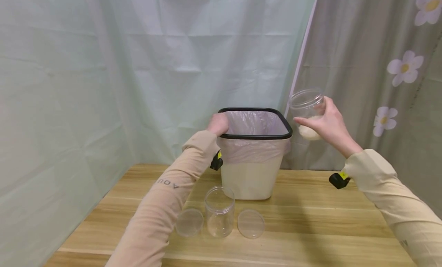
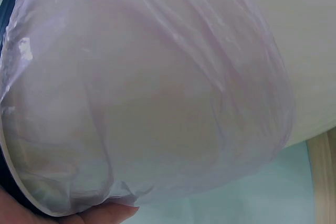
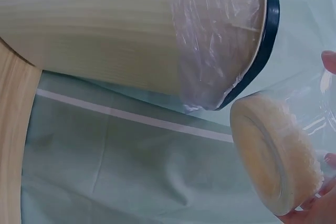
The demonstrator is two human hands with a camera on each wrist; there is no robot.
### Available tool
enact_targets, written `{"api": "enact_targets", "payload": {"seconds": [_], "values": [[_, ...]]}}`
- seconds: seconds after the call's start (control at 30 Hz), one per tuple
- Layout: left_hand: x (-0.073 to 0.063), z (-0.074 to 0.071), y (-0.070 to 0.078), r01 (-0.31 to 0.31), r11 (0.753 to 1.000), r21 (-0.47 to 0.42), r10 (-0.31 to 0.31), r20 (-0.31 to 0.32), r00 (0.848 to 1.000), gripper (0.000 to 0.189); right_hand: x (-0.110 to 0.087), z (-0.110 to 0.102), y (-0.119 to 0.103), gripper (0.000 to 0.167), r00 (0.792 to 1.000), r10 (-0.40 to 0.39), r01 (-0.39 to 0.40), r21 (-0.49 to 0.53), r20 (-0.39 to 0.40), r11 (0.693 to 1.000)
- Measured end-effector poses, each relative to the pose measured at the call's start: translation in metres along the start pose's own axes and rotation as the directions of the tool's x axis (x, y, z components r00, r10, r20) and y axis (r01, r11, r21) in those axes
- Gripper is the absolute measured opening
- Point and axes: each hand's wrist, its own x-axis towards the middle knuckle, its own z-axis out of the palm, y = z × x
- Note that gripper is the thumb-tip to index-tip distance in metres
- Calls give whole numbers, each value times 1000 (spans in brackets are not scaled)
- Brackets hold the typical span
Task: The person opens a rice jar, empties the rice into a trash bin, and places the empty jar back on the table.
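A cream trash bin (image 1: 250, 175) with a black rim and a thin lilac liner bag (image 1: 253, 150) folded over it stands on the table. My left hand (image 1: 218, 124) grips the rim at its left side; in the left wrist view its fingers (image 2: 107, 214) lie against the bagged outer wall. To the right of the bin, my right hand (image 1: 326, 123) holds a clear plastic jar (image 1: 307, 100) in the air, tilted, its open mouth upward. White grains (image 3: 299, 150) fill its lower part. The jar's base is close to the rim in the right wrist view.
In front of the bin, an open clear jar (image 1: 220, 217) stands upright on the wooden table (image 1: 328, 221). Two clear round lids (image 1: 189, 222) lie flat, one on each side of it. Pale curtains (image 1: 193, 60) hang behind the table.
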Motion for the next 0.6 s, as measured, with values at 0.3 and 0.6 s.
{"api": "enact_targets", "payload": {"seconds": [0.3,0.6], "values": [[-3,-1,1,23,998,-53,-24,-17,1000,24,9,4,-5,89,998,-69,70,-61,12,996],[-12,-16,7,20,999,-29,-20,-12,1000,25,19,9,-11,95,988,-154,154,-171,13,973]]}}
